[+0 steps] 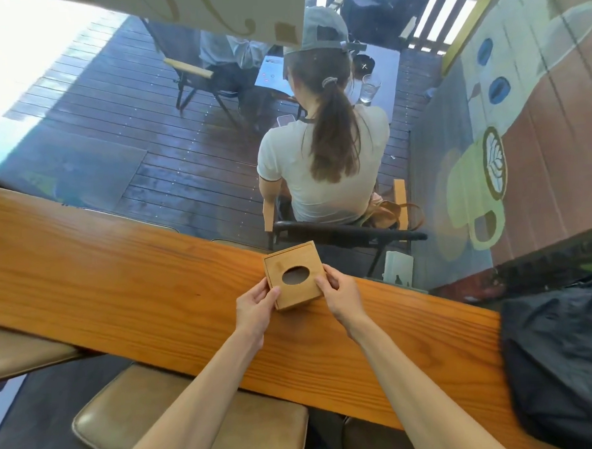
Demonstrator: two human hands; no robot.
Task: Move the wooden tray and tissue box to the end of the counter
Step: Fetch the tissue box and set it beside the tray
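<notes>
A square wooden tissue box (291,261) with an oval hole in its top sits on the long wooden counter (119,281), near the counter's far edge by the window. My left hand (256,308) grips the box's near-left corner. My right hand (341,295) grips its right side. Both hands hold the box between fingers and thumb. No tissue shows in the hole. No wooden tray is in view.
A dark bag (562,358) lies at the counter's right end. Tan cushioned stools (181,422) stand below the counter's near edge. Behind the window glass a person (322,161) sits on a chair with their back to me. A painted wall (522,126) is at the right.
</notes>
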